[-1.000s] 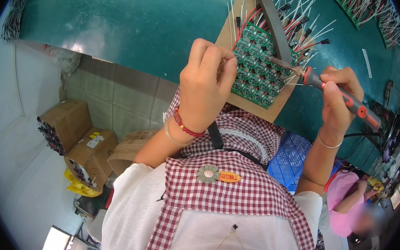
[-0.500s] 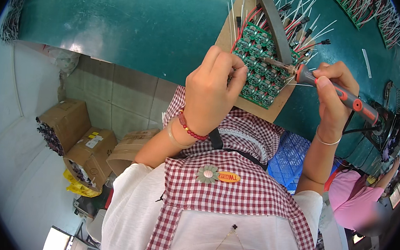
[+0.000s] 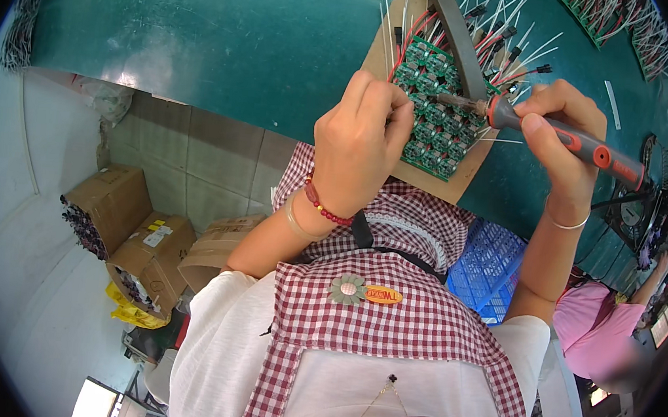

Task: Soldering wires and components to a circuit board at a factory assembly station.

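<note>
A panel of small green circuit boards (image 3: 439,142) lies on a piece of brown cardboard (image 3: 448,190). My right hand (image 3: 564,133) grips a grey and red soldering iron (image 3: 586,145), its tip pointing left over the panel's middle. At the panel's left edge, my left hand (image 3: 362,141) is closed in a pinch, its fingertips close to the iron's tip. Whatever sits between those fingers is hidden. A long dark bar (image 3: 455,40) rests across the panel's upper part. White, red and black wires (image 3: 496,36) fan out beyond it, some ending in black connectors.
More wired green boards (image 3: 589,16) sit at the far right of the green table (image 3: 205,46). A thin white strip (image 3: 612,104) lies nearby. Below the table are a blue plastic basket (image 3: 487,270) and cardboard boxes (image 3: 151,252). Another person in pink (image 3: 597,331) is at the right.
My right hand has shifted slightly right, and the iron's handle lies at a slightly different angle. The left hand has barely moved. The board panel has stayed in place.
</note>
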`<state>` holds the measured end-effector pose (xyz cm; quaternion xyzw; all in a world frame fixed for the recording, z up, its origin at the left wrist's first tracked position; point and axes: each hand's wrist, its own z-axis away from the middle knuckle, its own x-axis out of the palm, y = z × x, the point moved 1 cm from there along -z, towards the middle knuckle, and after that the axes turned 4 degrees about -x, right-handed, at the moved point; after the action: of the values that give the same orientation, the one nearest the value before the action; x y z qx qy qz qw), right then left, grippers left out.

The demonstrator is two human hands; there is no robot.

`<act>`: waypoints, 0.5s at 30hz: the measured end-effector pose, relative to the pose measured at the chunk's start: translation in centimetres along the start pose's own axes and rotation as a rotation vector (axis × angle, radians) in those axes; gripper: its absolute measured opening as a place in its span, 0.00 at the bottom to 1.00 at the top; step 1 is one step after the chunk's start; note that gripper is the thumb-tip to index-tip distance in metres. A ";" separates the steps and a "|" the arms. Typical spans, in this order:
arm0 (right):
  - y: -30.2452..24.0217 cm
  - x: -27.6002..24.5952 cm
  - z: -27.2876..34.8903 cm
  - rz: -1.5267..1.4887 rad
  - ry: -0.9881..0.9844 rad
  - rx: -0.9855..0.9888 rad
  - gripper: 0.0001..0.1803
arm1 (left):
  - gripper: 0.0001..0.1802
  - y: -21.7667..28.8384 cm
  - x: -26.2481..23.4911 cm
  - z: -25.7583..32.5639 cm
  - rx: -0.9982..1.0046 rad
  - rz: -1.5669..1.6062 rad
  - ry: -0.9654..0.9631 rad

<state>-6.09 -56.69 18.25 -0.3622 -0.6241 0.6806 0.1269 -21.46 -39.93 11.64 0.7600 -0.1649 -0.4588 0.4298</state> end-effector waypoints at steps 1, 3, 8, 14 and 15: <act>-0.3 0.0 -0.5 0.056 -0.059 -0.070 0.09 | 0.09 0.0 0.0 0.0 -0.007 -0.011 0.006; -0.7 -0.2 -1.3 0.078 -0.109 -0.097 0.08 | 0.09 0.1 0.0 0.0 -0.012 -0.007 0.009; -1.4 -0.2 -2.2 0.117 -0.213 -0.174 0.08 | 0.08 0.3 -0.2 0.0 -0.029 0.015 0.035; -1.2 -0.1 -2.3 0.118 -0.221 -0.255 0.06 | 0.08 0.3 -0.3 0.1 -0.018 0.019 0.036; -1.4 -0.1 -2.4 0.138 -0.237 -0.275 0.05 | 0.08 0.3 -0.3 0.1 -0.015 0.022 0.040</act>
<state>-4.84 -54.63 19.65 -0.3356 -0.6954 0.6339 -0.0451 -21.65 -40.00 12.03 0.7639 -0.1612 -0.4398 0.4439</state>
